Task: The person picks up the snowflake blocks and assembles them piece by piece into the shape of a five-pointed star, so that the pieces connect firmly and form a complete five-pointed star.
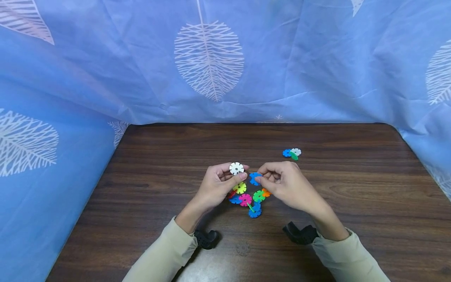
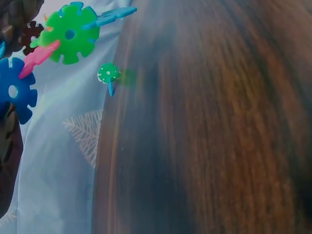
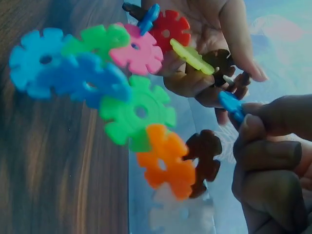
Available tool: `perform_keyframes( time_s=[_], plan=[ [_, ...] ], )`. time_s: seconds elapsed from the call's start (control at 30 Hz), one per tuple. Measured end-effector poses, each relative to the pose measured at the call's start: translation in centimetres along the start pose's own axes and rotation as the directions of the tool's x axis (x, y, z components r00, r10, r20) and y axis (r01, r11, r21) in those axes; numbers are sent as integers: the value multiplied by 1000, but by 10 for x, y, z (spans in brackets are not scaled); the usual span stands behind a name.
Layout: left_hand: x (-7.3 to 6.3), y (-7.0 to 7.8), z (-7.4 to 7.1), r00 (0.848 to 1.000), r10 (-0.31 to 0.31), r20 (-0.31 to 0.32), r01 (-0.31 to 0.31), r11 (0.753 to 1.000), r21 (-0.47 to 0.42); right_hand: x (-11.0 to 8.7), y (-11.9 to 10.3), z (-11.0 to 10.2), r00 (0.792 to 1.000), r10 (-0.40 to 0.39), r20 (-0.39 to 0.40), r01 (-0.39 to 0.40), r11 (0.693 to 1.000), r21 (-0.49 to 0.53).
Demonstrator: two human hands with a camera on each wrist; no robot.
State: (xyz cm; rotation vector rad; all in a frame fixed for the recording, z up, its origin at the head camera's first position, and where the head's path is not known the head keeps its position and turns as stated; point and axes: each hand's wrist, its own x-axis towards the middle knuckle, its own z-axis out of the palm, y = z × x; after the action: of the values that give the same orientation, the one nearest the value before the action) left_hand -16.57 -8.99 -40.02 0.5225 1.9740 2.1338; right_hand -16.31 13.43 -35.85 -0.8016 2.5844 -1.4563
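Note:
My left hand [image 1: 215,187] grips a chain of linked, notched plastic discs. A white disc [image 1: 236,169] stands up between its thumb and fingers. Below hang a yellow disc [image 1: 240,188], a pink disc [image 1: 245,200], a green disc [image 1: 258,196] and an orange disc [image 1: 266,192], with blue ones among them. My right hand [image 1: 287,183] pinches a blue disc [image 3: 231,106] between thumb and forefinger, close to the left hand's fingertips. In the right wrist view, a dark disc [image 3: 204,163] and a pale, see-through disc [image 3: 183,214] follow the orange one.
A small joined group of blue, white and green discs [image 1: 292,153] lies toward the back right of the brown wooden table [image 1: 169,149]. Blue leaf-patterned cloth [image 1: 267,70] hangs behind the table and along its sides. A black wrist mount [image 1: 299,234] sits below each hand.

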Motion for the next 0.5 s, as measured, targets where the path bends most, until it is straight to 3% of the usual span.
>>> perform_keyframes(
  time_s=[0.27, 0.5],
  plan=[
    [-1, -1, 4, 1000, -25, 2, 25, 999, -46, 1, -2, 1, 998, 43, -35, -43, 999, 7],
    [1, 2, -3, 999, -40, 11, 40, 997, -71, 2, -6, -2, 998, 45, -54, -43, 998, 43]
  ],
)
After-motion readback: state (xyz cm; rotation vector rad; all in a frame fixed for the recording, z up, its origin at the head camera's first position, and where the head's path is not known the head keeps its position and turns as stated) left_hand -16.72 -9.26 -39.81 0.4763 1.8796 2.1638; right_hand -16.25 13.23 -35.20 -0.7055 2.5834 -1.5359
